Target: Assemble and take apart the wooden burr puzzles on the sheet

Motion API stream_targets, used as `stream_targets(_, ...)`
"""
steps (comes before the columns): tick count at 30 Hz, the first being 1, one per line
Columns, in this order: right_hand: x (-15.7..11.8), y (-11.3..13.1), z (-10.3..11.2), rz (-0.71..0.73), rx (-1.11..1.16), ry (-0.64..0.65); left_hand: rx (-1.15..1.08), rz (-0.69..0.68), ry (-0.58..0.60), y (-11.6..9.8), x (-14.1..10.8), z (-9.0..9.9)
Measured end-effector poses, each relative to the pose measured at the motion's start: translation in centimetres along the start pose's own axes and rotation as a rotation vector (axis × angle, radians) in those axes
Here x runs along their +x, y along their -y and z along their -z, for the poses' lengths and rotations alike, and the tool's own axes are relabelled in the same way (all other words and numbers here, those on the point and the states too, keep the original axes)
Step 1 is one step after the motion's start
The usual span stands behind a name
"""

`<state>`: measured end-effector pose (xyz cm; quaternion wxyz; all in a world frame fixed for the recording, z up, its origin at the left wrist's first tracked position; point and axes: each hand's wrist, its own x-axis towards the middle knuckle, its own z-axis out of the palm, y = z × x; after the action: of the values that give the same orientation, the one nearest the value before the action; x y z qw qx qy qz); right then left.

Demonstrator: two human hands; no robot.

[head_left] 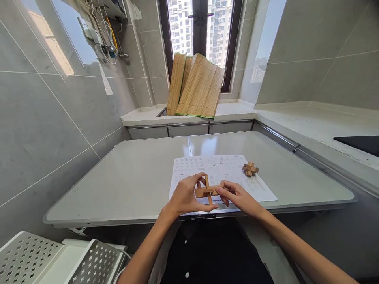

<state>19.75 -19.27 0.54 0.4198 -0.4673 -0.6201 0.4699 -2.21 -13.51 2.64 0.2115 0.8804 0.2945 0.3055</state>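
Note:
My left hand (189, 197) is closed around a wooden interlocking puzzle (208, 191), its thumb under the lower end of an upright stick and its fingers by the upper end. The puzzle's pieces form a cross, with a flat crosswise piece in the middle. From the right, my right hand (235, 195) pinches the end of that crosswise piece between thumb and fingers. Beneath both hands lies a printed paper sheet (204, 165) on the table. A second wooden burr puzzle (250, 169), assembled into a knot shape, rests at the sheet's right edge.
The white folding table (142, 181) has a seam down its middle. Behind it, a bamboo mat (201, 86) stands folded on the counter (237, 108) before a window. A white perforated basket (29, 252) is at the lower left. Tiled walls rise on both sides.

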Motion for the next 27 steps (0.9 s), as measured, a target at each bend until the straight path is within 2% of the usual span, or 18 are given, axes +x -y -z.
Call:
stream_targets(10, 0.1, 0.4, -2.2, 0.007, 0.152, -0.211, 0.047, -0.030, -0.139, 0.0, 0.2, -0.2)
stream_targets(19, 0.4, 0.5, -1.2, -0.009, 0.141, -0.180, 0.044, -0.039, -0.127, 0.6, 0.0, 0.2)
stream_targets(27, 1.1, -0.5, -1.2, -0.066, 0.251, -0.173, -0.086, 0.060, -0.058, 1.3, -0.1, -0.1)
